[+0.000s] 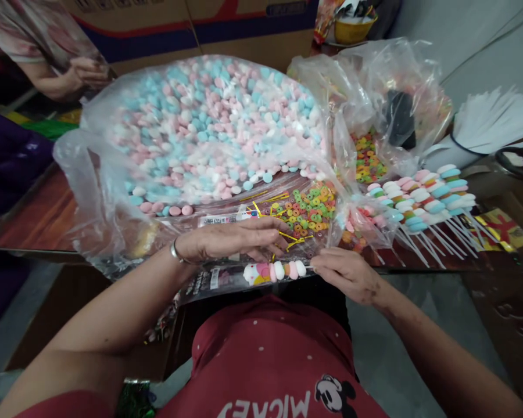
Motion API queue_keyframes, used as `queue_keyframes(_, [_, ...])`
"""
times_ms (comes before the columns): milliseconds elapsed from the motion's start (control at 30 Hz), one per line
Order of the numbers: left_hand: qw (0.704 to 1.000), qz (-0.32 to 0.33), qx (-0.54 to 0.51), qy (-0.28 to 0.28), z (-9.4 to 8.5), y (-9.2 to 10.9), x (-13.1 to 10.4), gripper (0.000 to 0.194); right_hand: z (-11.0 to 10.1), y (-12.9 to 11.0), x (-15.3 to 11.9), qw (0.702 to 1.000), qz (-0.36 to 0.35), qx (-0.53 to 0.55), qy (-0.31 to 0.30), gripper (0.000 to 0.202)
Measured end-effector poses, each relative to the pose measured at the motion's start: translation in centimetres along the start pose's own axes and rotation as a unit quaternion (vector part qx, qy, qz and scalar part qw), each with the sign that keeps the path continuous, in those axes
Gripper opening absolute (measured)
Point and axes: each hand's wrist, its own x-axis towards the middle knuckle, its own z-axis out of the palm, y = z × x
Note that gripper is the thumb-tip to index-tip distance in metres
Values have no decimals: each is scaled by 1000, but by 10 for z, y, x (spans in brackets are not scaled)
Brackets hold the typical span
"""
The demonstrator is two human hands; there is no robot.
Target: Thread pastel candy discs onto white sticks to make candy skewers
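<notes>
Pink-and-white just left of the right grip [346, 274]: pinching the marshmallow skewer [283, 270] by its stick [309, 267], with fingertips drawn together. Lying over the clear wrapper [203, 284]; not showing whether inside. Extending the left grip [230, 239] flat and open, not revealing contact. Calling for level, light handling, avoiding squashing or bending.

a pink, white and orange candy skewer [278, 271] lies sideways against clear plastic [200, 284], stick pointing right.
</notes>
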Motion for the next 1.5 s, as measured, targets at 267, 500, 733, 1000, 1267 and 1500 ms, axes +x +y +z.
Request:
queue_keyframes(267, [982,124,-55,131,-47,-11,-14,39,15,-5,-9,957,173,215,87,26])
queue_keyframes(500, [899,337,-55,275,8,-29,-4,61,33,-7,-2,856,311,402,91,31])
queue_keyframes(733, [840,360,-280,294,33,-13,27,41,45,-23,11,915,257,296,89,31])
queue_keyframes(1000, [795,315,-390,343,45,-21,44,42,62,-28,15,968,165,2,190,27])
queue_keyframes(1267, [816,293,-397,301,57,-27,45,39,73,-40,29,923,245,225,193,27])
queue_keyframes(1500, [769,330,-397,377,30,-22,32,49,65,-34,21,927,229,256,151,27])
